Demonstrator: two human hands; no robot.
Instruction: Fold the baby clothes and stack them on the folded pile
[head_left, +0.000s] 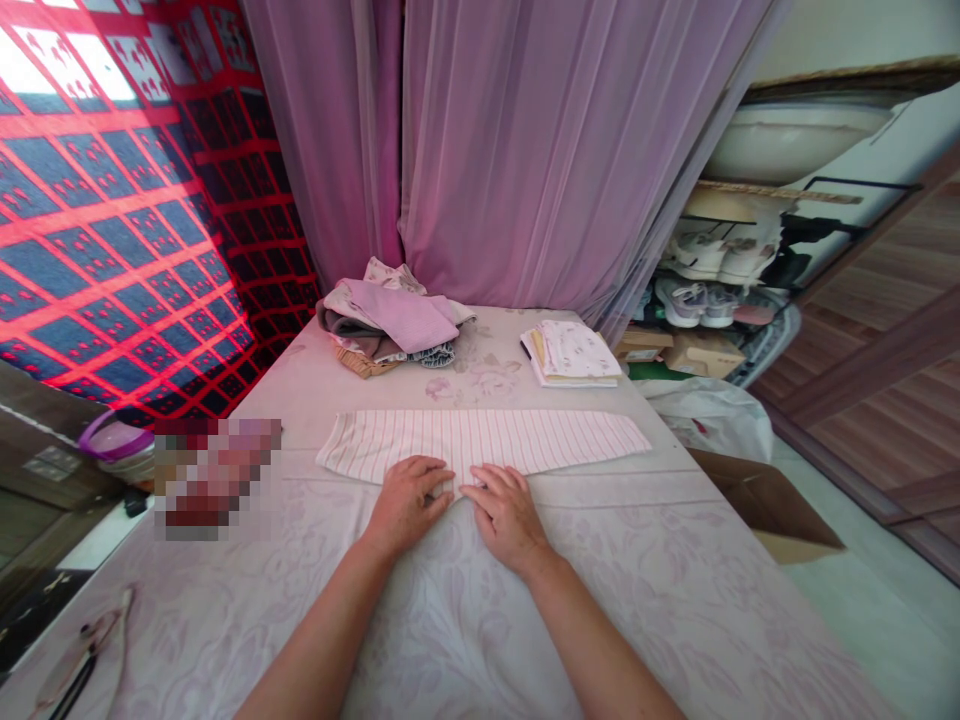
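A pair of white trousers with pink stripes [525, 435] lies folded lengthwise into a long strip across the table. Its waistband end points left and the narrower end right; a small corner juts toward me at the middle of the near edge. My left hand [409, 505] rests on the cloth left of that corner, fingers bent, with a gap between thumb and forefinger. On the corner's right side, my right hand [506, 515] touches the fabric with its fingertips, fingers slightly apart. Neither hand visibly grips the cloth.
A floral cloth covers the table [450, 620]. At the back stand a heaped basket of clothes [397, 315] and a stack of folded clothes [574, 355]. Glasses [86, 650] lie front left, near a pixelated item [217, 475]. A cardboard box [765, 505] and shoe rack [705, 260] are right.
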